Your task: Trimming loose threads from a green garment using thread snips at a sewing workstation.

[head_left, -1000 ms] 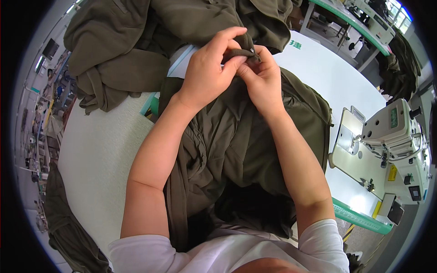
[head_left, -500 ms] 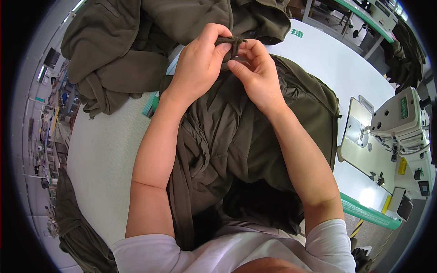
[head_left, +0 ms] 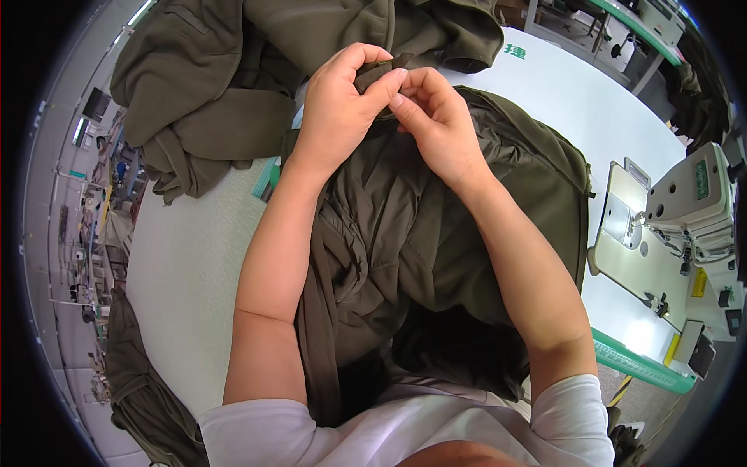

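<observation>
A dark olive-brown garment (head_left: 436,226) lies bunched across the white table in front of me and hangs over its near edge toward my lap. At its far end, my left hand (head_left: 338,109) pinches a folded edge of the same fabric between thumb and fingers. Close beside it, my right hand (head_left: 436,117) is curled, its thumb and fingertips pressed together at the same fold. Its fingers partly hide the bit of cloth they hold. The two thumbs nearly meet.
More olive garments (head_left: 202,101) are heaped at the far left. On the right stands a white sewing machine (head_left: 692,202), with a green ruler strip (head_left: 642,362) along the table edge. Another garment (head_left: 140,373) hangs at the lower left. The white tabletop (head_left: 202,249) curves around.
The fabric fold between my hands has turned, and my left thumb has moved in toward the right fingertips. The whole view has shifted slightly, with the arms nearly in the same pose.
</observation>
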